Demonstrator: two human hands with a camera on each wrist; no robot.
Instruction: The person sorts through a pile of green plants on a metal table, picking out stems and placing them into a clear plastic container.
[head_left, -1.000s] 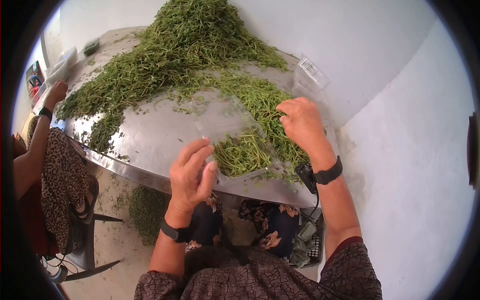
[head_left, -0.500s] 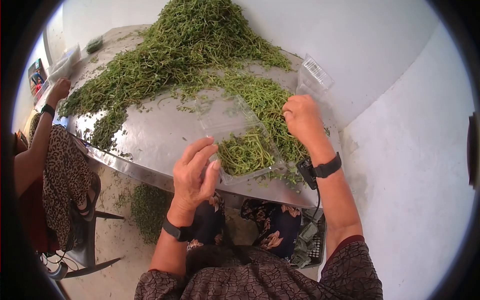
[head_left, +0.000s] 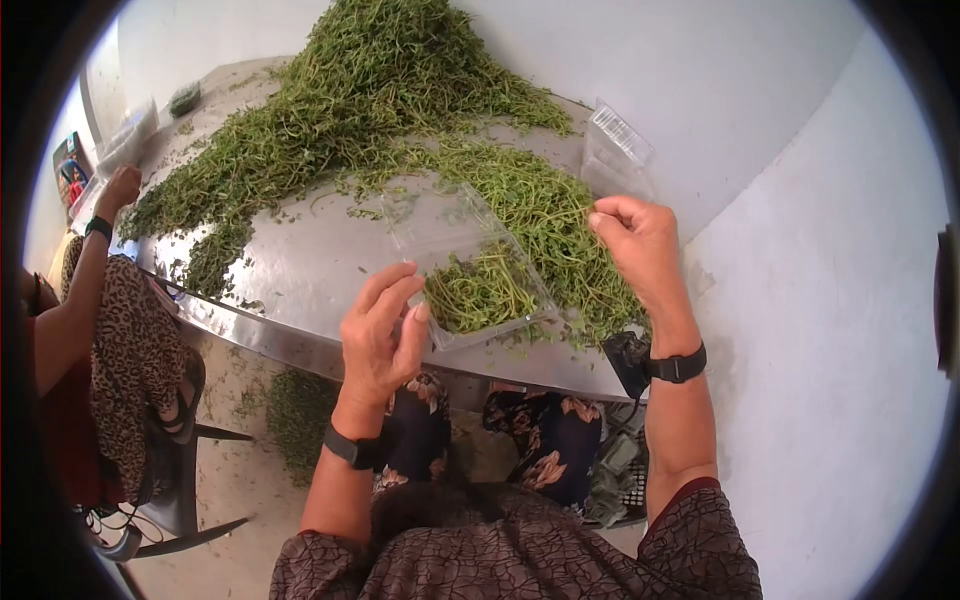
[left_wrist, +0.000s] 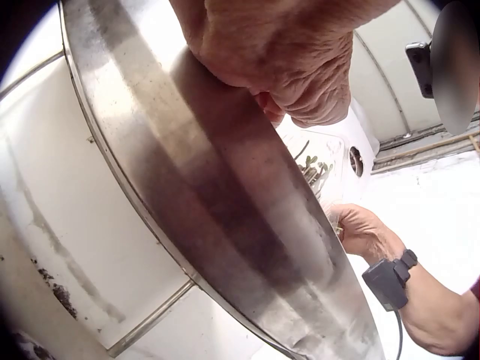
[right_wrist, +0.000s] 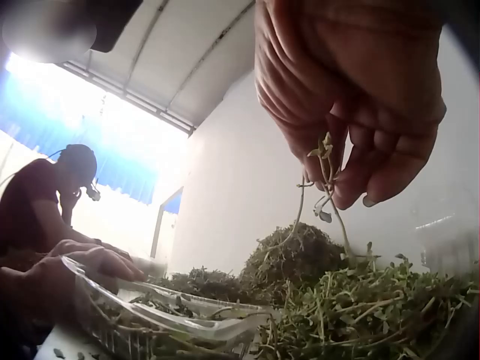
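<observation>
A clear plastic clamshell box (head_left: 437,346) stands near the table's front edge, its lid folded back and green sprigs (head_left: 482,292) in its base. My left hand (head_left: 378,335) is at the box's left side, fingers loosely bent with the tips right at the rim. Over the loose green sprigs (head_left: 540,215) right of the box is my right hand (head_left: 648,252). In the right wrist view, its thumb and fingers pinch a thin leafy sprig (right_wrist: 324,166) that hangs down above the greens. The left wrist view mostly shows the metal table edge (left_wrist: 225,195), which hides the box's contents.
A tall heap of greens (head_left: 390,60) covers the back of the metal table (head_left: 300,262). Another clear box (head_left: 618,150) stands by the wall at right. Left, another person's hand (head_left: 122,188) is at the table. A dark crate (head_left: 632,485) sits below.
My right hand has moved right and a little toward me from over the greens, its thumb and fingertips now in sight. My left hand stays by the box.
</observation>
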